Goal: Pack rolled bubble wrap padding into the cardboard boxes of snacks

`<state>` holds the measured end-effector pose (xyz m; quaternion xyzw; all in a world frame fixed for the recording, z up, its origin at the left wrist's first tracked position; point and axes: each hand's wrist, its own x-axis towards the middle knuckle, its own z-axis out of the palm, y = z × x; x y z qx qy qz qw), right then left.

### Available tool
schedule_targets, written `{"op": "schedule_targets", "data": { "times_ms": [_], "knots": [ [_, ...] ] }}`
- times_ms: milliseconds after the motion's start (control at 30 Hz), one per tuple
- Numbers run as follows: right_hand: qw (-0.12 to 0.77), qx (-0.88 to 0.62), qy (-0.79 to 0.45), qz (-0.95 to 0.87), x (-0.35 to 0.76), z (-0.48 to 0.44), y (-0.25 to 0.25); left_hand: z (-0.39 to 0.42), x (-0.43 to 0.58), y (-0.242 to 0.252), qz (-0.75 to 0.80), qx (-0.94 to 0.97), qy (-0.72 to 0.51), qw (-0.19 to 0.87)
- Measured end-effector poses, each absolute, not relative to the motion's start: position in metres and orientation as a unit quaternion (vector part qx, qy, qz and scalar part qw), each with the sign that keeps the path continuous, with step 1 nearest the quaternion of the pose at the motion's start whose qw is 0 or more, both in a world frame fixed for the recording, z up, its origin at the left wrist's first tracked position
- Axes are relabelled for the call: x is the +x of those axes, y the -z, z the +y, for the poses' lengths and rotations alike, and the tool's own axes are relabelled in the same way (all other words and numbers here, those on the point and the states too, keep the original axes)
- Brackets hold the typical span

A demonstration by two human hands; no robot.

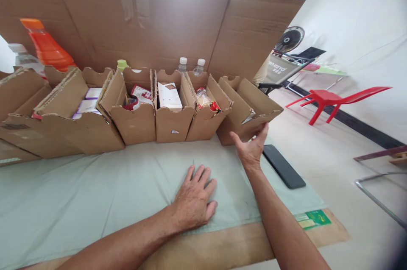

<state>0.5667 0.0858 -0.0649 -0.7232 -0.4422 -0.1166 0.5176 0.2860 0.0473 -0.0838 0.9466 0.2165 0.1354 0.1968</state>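
1. Your right hand [252,148] is raised with its palm turned toward the end box [246,107], fingers loosely spread and thumb held apart. The fingertips meet the box's near wall just under its rim and grip nothing.
2. The end box stands on the cloth [95,189] at the right end of the row of boxes [133,123], against its neighbour. Its long axis runs from the cardboard wall [178,24] behind toward you, slewed so the near end points to your right. The open top faces up (it leans a little rightward).
3. Your left hand [195,198] lies flat on the cloth, palm down, fingers slightly fanned, empty.
4. A black phone [283,166] lies flat just right of your right hand, near the edge of the surface [222,244], its length roughly parallel to the box.
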Motion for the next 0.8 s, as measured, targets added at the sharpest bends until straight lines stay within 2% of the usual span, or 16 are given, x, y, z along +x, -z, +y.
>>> {"op": "schedule_targets", "data": {
  "times_ms": [567,733,800],
  "knots": [
    [0.491,-0.762,0.134,-0.400,0.548,0.106,0.065,0.048,0.287,0.086,0.217,0.947,-0.137,0.196],
    [0.509,-0.706,0.158,-0.466,0.514,0.063,0.023,0.049,0.286,0.081,0.211,0.947,-0.135,0.200],
    [0.500,-0.675,0.107,-0.533,0.488,0.058,-0.005,0.049,0.286,0.080,0.210,0.946,-0.137,0.205]
  ]
}}
